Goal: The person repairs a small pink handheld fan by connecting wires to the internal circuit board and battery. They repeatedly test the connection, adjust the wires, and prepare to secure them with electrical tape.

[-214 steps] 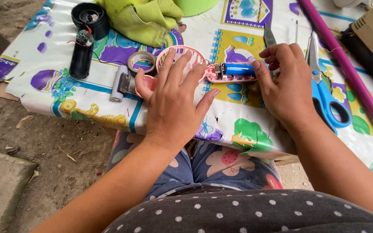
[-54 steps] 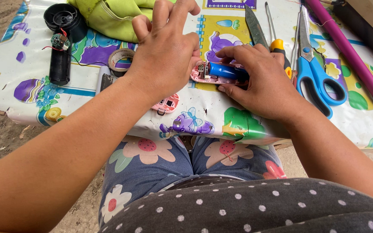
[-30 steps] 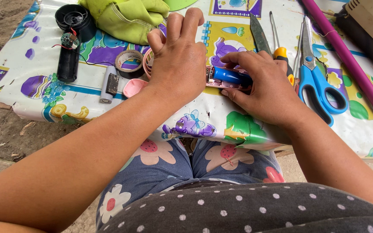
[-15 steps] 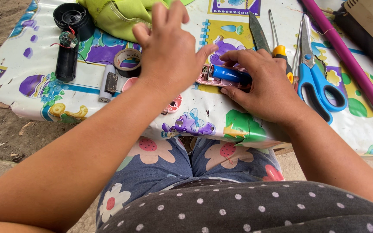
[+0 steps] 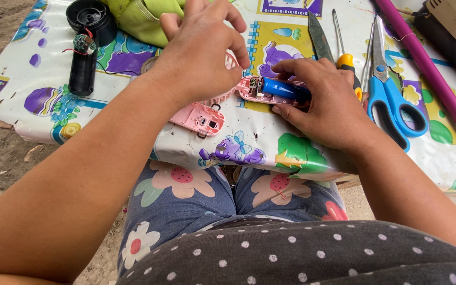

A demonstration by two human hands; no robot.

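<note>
Trouble for us lies in the blue cylindrical cell (image 5: 285, 89), seated in the opened pink casing (image 5: 254, 91) on the surface (image 5: 291, 153): our right hand (image 5: 328, 108) pins both, our left hand's (image 5: 199, 50) grip curls over the pink grille (image 5: 227, 91); a slip could tear the thin wiring.

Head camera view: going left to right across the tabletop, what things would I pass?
Black cylinder → left hand → blue battery in the pink casing → right hand → blue-handled scissors → magenta rod.

opened fan body (image 5: 270, 89) between both hands, scissors (image 5: 391, 89) right, cylinder (image 5: 83, 71) far left
</note>
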